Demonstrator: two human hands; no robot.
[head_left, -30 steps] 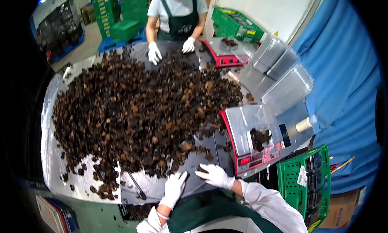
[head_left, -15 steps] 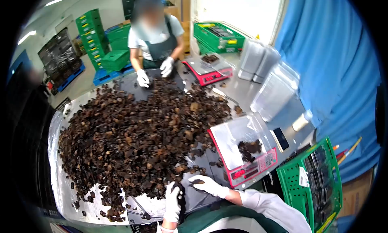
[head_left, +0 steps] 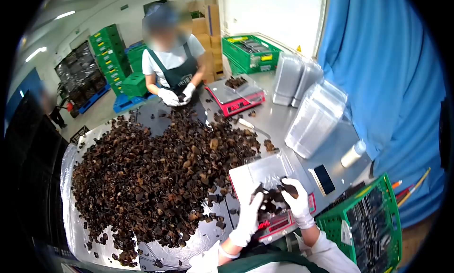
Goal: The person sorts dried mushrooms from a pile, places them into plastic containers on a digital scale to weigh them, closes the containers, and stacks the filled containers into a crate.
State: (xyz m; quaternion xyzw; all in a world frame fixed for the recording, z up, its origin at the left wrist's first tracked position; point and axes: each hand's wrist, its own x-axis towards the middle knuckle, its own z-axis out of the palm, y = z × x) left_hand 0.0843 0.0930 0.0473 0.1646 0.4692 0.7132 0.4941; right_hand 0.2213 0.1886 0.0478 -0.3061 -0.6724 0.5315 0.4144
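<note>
Over the near red scale (head_left: 276, 230), my gloved left hand (head_left: 249, 210) curls round a few dark brown mushrooms at its fingertips. Facing it on the right, my gloved right hand (head_left: 298, 204) grips more mushrooms (head_left: 290, 190). Between both hands, loose mushrooms (head_left: 272, 199) lie in a clear plastic tub (head_left: 269, 166) on the scale's plate. My hands hide part of the tub and the scale display. To the left spreads a large heap of mushrooms (head_left: 156, 178) on the metal table.
Across the table a co-worker (head_left: 172, 65) holds gloved hands together near a second red scale (head_left: 236, 100). Stacked clear tubs (head_left: 317, 119), a phone (head_left: 324, 179), a white bottle (head_left: 353, 154) and a knife (head_left: 250, 125) lie at right. A green crate (head_left: 364, 221) stands beside me.
Both my hands have moved right and up from the heap's near edge to the tub on the scale, with mushrooms in them. The co-worker's hands have come together. The view has shifted slightly.
</note>
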